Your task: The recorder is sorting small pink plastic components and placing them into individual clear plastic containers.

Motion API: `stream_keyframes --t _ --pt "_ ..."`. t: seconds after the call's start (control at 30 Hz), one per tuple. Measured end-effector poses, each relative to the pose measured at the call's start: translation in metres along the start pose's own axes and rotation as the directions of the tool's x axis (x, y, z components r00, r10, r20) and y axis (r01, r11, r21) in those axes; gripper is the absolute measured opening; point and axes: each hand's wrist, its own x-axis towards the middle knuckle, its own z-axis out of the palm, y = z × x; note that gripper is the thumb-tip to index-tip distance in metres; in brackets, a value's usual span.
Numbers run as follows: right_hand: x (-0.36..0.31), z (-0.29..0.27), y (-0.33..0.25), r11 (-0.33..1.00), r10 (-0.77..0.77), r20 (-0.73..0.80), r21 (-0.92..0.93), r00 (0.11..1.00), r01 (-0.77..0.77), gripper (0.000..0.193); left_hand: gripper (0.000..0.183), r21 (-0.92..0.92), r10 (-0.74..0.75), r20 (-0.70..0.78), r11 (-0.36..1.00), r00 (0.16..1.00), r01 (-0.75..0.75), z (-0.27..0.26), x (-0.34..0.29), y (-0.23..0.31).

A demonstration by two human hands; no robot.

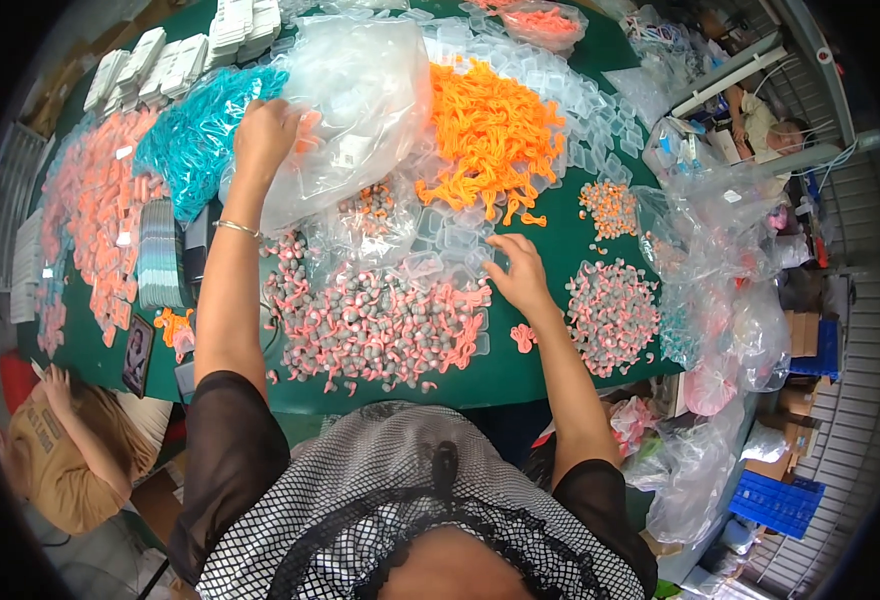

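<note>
From where I stand, the light falls bright and fairly even across the green table [515,378], with only soft shadows around the heaps, while beneath its near edge things sink into gloom. White glare streaks the clear bag [360,80]; the teal packets [200,130] glint. Toward the black, rounded rim, straight lines bow and detail softens.

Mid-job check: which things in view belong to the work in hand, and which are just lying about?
Likely in use:
- Large clear bag, at the left hand
- Clear plastic cases, beside the right hand
- Pink-and-gray pieces, piled between the forearms

Apparently lying about:
- Blue crate, lower right
- Brown cardboard boxes, right side
</note>
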Motion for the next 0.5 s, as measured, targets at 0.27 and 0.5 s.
stream_keyframes --t 0.27,0.5 --pt "-0.003 0.007 0.021 0.963 0.136 0.064 0.227 0.989 -0.147 0.019 0.040 -0.053 -0.040 0.255 0.997 0.966 0.056 0.020 -0.005 -0.014" --pt "-0.003 -0.015 0.048 0.853 0.338 -0.203 0.478 0.919 -0.208 0.014 0.026 -0.176 0.202 -0.208 0.955 0.957 -0.240 -0.002 -0.016 0.003"
